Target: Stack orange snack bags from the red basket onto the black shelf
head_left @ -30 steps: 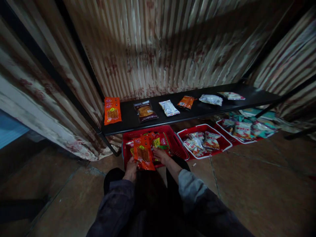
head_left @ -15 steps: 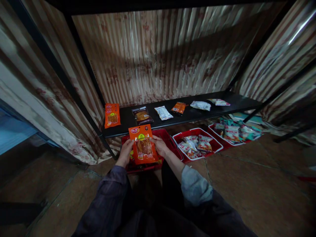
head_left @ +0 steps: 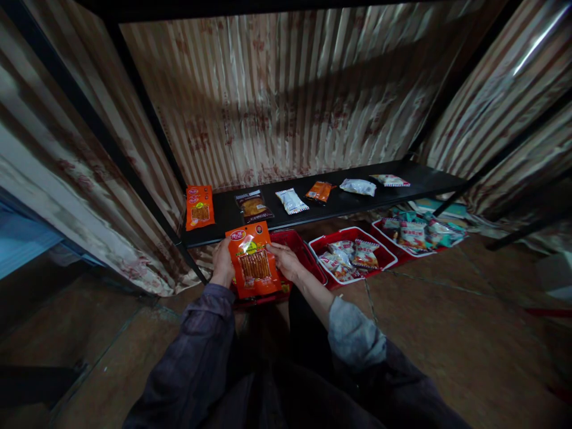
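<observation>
An orange snack packet (head_left: pixel 254 265) with a clear window showing brown strips is held upright before me. My left hand (head_left: pixel 222 263) grips its left edge, fingers partly hidden behind it. At the upper right edge my right hand (head_left: pixel 286 261) pinches it between thumb and fingers. Below and behind the packet is a red basket (head_left: pixel 308 257), mostly covered by it. Similar orange packets (head_left: pixel 199 207) lie at the left end of the black shelf (head_left: pixel 214 235).
On the shelf lie a brown packet (head_left: pixel 253 207), a white packet (head_left: pixel 292 201), a small orange packet (head_left: pixel 320 191) and two pale packets further right. Red baskets of snack bags (head_left: pixel 365 255) stand on the tiled floor to the right. Black posts (head_left: pixel 152 107) frame the shelf before striped curtains.
The orange packet has shifted slightly left and tilts a little differently, both hands still on it. The view has turned slightly, so the shelf and baskets appear a bit further left.
</observation>
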Motion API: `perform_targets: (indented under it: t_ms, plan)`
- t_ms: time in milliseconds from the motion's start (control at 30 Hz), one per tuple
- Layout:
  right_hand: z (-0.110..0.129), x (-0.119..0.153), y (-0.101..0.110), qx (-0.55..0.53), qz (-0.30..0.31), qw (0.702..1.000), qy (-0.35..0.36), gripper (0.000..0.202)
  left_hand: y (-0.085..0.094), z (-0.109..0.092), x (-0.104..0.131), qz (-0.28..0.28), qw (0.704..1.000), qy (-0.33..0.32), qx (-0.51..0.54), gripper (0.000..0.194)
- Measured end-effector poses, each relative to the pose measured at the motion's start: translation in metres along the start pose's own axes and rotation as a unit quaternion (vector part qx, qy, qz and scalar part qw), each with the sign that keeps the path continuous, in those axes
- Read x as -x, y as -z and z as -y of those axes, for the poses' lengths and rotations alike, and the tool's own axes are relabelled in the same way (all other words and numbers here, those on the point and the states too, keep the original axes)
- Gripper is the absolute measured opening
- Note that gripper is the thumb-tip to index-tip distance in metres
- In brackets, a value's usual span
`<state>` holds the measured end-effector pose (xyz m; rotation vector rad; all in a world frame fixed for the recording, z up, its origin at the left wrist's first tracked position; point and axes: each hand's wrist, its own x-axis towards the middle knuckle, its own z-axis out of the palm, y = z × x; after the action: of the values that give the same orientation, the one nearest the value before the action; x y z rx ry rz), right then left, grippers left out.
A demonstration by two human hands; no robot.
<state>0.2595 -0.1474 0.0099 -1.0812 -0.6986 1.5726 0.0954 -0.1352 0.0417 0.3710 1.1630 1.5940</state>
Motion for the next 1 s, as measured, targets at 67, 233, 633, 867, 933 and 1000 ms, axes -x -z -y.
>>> perform_targets:
  t_ms: [67,233,633,867,933,1000]
  plan:
    - [0.002,0.0,-0.003,-0.014,-0.001,1.0,-0.004,0.024,0.004,-0.004,-0.001,0.026,0.999,0.017,-0.007,0.015]
    - [0.007,-0.002,-0.01,-0.038,-0.025,0.999,0.0,0.028,0.022,-0.008,0.003,0.088,0.993,0.054,-0.063,0.02]
    - [0.015,-0.005,-0.03,-0.072,-0.069,0.992,-0.077,0.005,0.045,0.002,0.017,0.169,0.979,0.1,-0.052,0.017]
    - [0.025,-0.007,-0.032,-0.103,-0.017,0.985,-0.135,0.01,0.049,0.002,0.018,0.19,0.976,0.097,-0.034,0.022]
    - [0.026,-0.01,-0.031,-0.102,-0.011,0.984,-0.143,0.01,0.051,0.003,0.018,0.203,0.973,0.1,-0.037,0.022]
    - [0.027,-0.014,-0.029,-0.095,-0.015,0.985,-0.142,0.009,0.052,0.005,0.019,0.218,0.97,0.101,-0.039,0.023]
